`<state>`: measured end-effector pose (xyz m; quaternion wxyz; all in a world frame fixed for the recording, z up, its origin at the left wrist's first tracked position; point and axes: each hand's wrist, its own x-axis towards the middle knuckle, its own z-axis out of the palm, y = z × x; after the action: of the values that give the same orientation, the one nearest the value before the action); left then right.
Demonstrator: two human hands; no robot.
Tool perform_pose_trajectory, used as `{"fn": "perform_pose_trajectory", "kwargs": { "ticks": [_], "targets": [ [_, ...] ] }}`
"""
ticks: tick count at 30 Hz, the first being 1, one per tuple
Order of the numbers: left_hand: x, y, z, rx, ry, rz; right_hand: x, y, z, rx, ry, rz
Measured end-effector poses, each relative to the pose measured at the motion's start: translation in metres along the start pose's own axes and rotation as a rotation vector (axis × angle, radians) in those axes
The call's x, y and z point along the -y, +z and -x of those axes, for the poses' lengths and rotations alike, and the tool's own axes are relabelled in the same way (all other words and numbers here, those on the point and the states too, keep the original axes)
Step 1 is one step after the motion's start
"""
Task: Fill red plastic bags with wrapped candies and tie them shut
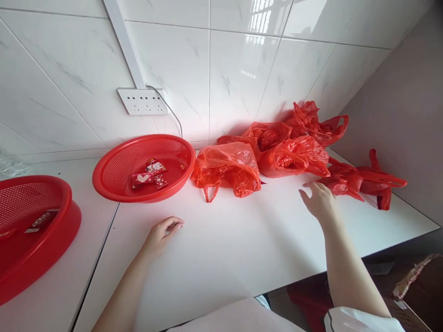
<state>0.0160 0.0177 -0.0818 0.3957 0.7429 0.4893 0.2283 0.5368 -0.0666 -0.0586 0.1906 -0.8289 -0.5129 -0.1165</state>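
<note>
My left hand [166, 231] hovers over the white table in front of a round red basket [104, 182]; its fingers are curled with thumb and fingertips close together, and whether anything small is between them is too small to tell. The basket holds a few small wrapped packets [142, 180]. My right hand [320, 199] is at the right, fingers apart and nothing held, beside a flattened red plastic bag [346, 180]. Between the hands, farther back, a puffed red plastic bag [228, 168] stands with its mouth facing me. Another red bag [294, 154] sits right of it.
A second red basket [65, 230] with a dark packet [43, 220] is at the left edge. More red bags [308, 120] lean near the tiled wall. A socket panel [143, 101] with a grey cable is above the first basket. The white table [221, 258] ends near my body.
</note>
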Motion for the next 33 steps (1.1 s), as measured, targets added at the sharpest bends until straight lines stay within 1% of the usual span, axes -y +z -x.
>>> {"fn": "perform_pose_trajectory", "kwargs": {
  "ticks": [3,6,7,8,11,13,15,16,19,21,24,25,27,29,31,32,33],
  "targets": [
    [-0.001,0.000,0.001,-0.002,0.007,-0.010,0.058,-0.003,-0.002,0.045,-0.225,-0.216],
    [-0.005,0.000,0.004,0.012,-0.014,-0.008,0.127,-0.017,0.000,0.169,-0.408,-0.435],
    [-0.006,0.000,0.005,0.014,-0.018,-0.004,0.150,-0.023,0.002,0.226,-0.499,-0.494],
    [-0.007,0.000,0.006,0.016,-0.019,0.000,0.171,-0.027,0.004,0.269,-0.595,-0.543],
    [-0.010,0.000,0.007,0.015,-0.002,0.002,0.228,-0.036,0.013,0.339,-0.878,-0.621],
    [-0.010,0.001,0.008,0.010,0.024,-0.006,0.260,-0.037,0.018,0.366,-1.013,-0.646],
    [-0.010,0.003,0.008,-0.003,0.065,-0.027,0.289,-0.035,0.022,0.384,-1.097,-0.674],
    [-0.010,0.003,0.009,-0.011,0.087,-0.045,0.303,-0.032,0.023,0.375,-1.114,-0.693],
    [-0.010,0.003,0.011,-0.028,0.126,-0.110,0.342,-0.013,0.025,0.278,-1.082,-0.709],
    [-0.009,0.001,0.013,-0.042,0.136,-0.145,0.364,0.004,0.026,0.237,-1.044,-0.651],
    [-0.008,-0.004,0.015,-0.068,0.151,-0.197,0.383,0.026,0.025,0.256,-1.029,-0.511],
    [-0.008,-0.006,0.015,-0.074,0.153,-0.214,0.385,0.029,0.024,0.254,-1.020,-0.479],
    [-0.008,-0.008,0.017,-0.080,0.151,-0.236,0.382,0.027,0.019,0.241,-0.999,-0.475],
    [-0.009,-0.010,0.017,-0.078,0.147,-0.244,0.370,0.017,0.010,0.243,-1.011,-0.529],
    [-0.011,-0.010,0.018,-0.068,0.147,-0.243,0.351,0.007,-0.003,0.232,-0.980,-0.551],
    [-0.013,-0.010,0.019,-0.063,0.148,-0.242,0.340,0.003,-0.011,0.218,-0.919,-0.523],
    [-0.013,-0.010,0.019,-0.059,0.147,-0.240,0.328,0.000,-0.020,0.206,-0.818,-0.466]
  ]
}}
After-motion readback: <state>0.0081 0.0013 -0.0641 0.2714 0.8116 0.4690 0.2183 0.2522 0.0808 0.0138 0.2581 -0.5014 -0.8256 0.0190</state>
